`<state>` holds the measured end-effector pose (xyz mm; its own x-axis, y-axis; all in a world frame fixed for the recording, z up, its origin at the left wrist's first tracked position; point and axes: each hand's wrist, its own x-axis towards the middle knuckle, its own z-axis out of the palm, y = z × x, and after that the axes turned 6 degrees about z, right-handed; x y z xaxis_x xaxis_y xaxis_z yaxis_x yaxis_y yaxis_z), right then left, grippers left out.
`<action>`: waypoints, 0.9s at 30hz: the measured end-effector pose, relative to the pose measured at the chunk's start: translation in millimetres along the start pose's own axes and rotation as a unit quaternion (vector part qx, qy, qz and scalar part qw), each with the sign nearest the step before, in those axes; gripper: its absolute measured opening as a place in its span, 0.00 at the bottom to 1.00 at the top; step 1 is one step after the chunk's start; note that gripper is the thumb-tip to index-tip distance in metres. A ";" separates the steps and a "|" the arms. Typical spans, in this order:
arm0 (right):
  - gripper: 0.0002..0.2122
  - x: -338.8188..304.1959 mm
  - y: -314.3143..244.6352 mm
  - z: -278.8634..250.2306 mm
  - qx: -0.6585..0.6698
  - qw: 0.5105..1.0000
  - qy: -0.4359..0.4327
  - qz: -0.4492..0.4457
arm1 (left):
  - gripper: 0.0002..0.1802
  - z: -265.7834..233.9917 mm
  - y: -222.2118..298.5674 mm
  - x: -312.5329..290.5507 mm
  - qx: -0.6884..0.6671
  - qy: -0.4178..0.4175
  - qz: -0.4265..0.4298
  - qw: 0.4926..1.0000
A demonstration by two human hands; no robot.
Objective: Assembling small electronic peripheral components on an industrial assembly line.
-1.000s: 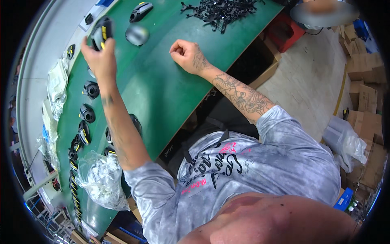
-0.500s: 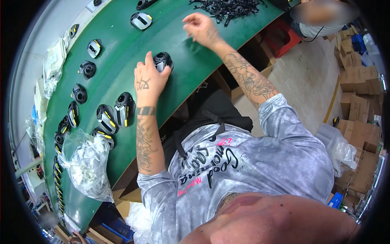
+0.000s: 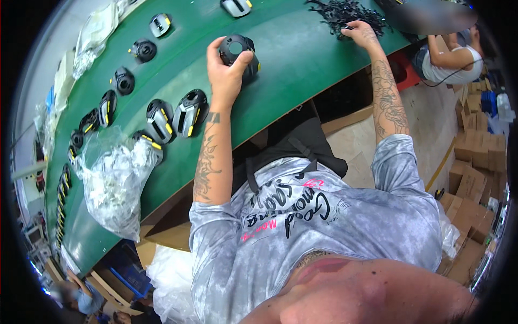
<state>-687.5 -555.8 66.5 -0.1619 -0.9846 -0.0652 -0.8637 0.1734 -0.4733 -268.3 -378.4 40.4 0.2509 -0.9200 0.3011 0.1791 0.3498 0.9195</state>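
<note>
My left hand (image 3: 227, 75) is closed round a black and grey device housing (image 3: 236, 48) with a yellow accent, a round opening on its top facing up. The housing stands tilted on or just above the green table; contact underneath is hidden. At the far right my right hand (image 3: 362, 35) reaches the edge of a heap of small black strap-like parts (image 3: 345, 13). Its fingers are pinched together, and what sits between them is too small to name. Just left of my left forearm lie two similar grey and black housings, one (image 3: 191, 112) beside the other (image 3: 159, 120).
A curving line of more housings, such as one black housing (image 3: 144, 50), runs along the green table (image 3: 280, 81). A clear plastic bag (image 3: 116, 189) of pale pieces rests at the near left edge. Another person (image 3: 453, 59) sits at the far right; cardboard boxes (image 3: 475, 148) are stacked beyond.
My right hand has moved right, from above bare tabletop to the black heap, and its fingers have closed. My left hand now grips the housing, turned with its round opening upward. The view has shifted.
</note>
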 end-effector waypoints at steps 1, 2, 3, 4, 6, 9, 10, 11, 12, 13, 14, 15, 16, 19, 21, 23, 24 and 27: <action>0.27 2.5 -6.7 1.7 0.025 0.999 0.022 -0.013 | 0.36 -3.4 -2.1 5.3 0.027 0.003 0.007 1.000; 0.27 4.4 -11.9 1.0 0.024 0.999 0.018 -0.019 | 0.33 -8.0 -3.5 6.2 -0.022 -0.021 -0.034 0.999; 0.28 5.6 -15.0 -3.2 0.102 0.994 -0.021 0.027 | 0.33 -10.7 -5.4 7.6 -0.021 -0.016 -0.033 0.999; 0.28 3.7 -21.1 -6.3 0.177 0.979 -0.062 0.075 | 0.32 -11.5 -6.9 8.5 -0.057 -0.014 -0.032 0.998; 0.27 1.1 -33.9 -7.1 0.213 0.974 -0.050 0.059 | 0.32 -11.9 -10.6 7.2 -0.057 -0.028 -0.026 0.998; 0.24 -11.4 -59.1 -12.5 0.261 0.964 -0.027 0.039 | 0.37 -11.3 -11.8 -2.8 0.281 -0.053 0.082 0.955; 0.23 -17.7 -63.8 -17.0 0.268 0.963 -0.027 0.014 | 0.39 -6.9 -9.2 -1.7 0.296 -0.074 0.087 0.948; 0.22 -21.8 -66.0 -16.5 0.274 0.961 -0.027 -0.011 | 0.39 -2.6 -6.7 -1.0 0.294 -0.077 0.085 0.949; 0.19 -25.6 -65.1 -7.6 0.306 0.951 0.010 -0.047 | 0.39 1.3 -4.1 -0.6 0.273 -0.084 0.072 0.956; 0.19 -33.8 -67.6 -3.0 0.304 0.951 0.011 -0.044 | 0.38 5.1 -0.9 -1.3 0.252 -0.089 0.060 0.962; 0.17 -44.9 -75.1 3.8 0.364 0.930 -0.003 -0.055 | 0.36 4.3 -2.5 -0.9 0.235 -0.075 0.086 0.965; 0.16 -54.9 -82.1 10.9 0.423 0.904 -0.016 -0.065 | 0.36 3.0 -4.1 -1.1 0.236 -0.074 0.084 0.965; 0.14 -61.2 -87.0 25.1 0.438 0.894 -0.033 -0.087 | 0.37 -1.7 -6.4 -2.2 0.136 -0.054 0.021 0.989; 0.13 -78.8 -92.8 55.4 0.446 0.889 -0.053 -0.088 | 0.40 -8.6 -16.3 0.9 0.038 -0.045 -0.041 0.997; 0.11 -76.8 -82.6 69.9 0.463 0.878 -0.116 -0.018 | 0.39 -2.0 -3.9 3.6 -0.147 -0.047 -0.167 0.974; 0.12 -72.6 -84.9 63.3 0.592 0.789 -0.146 0.079 | 0.38 -6.0 -4.5 4.1 -0.154 -0.060 -0.169 0.972; 0.12 -67.5 -87.4 57.9 0.593 0.788 -0.146 0.079 | 0.37 -7.8 -4.5 4.1 -0.131 -0.075 -0.162 0.975; 0.11 -60.5 -77.6 46.2 0.689 0.670 -0.254 0.113 | 0.34 -6.2 -5.0 2.1 -0.112 -0.087 -0.174 0.975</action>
<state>-588.6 -510.6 66.6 0.2710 -0.8769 -0.3969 0.4720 0.4804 -0.7392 -262.7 -381.0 34.9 -0.0233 -0.9990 0.0375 0.4328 0.0238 0.9012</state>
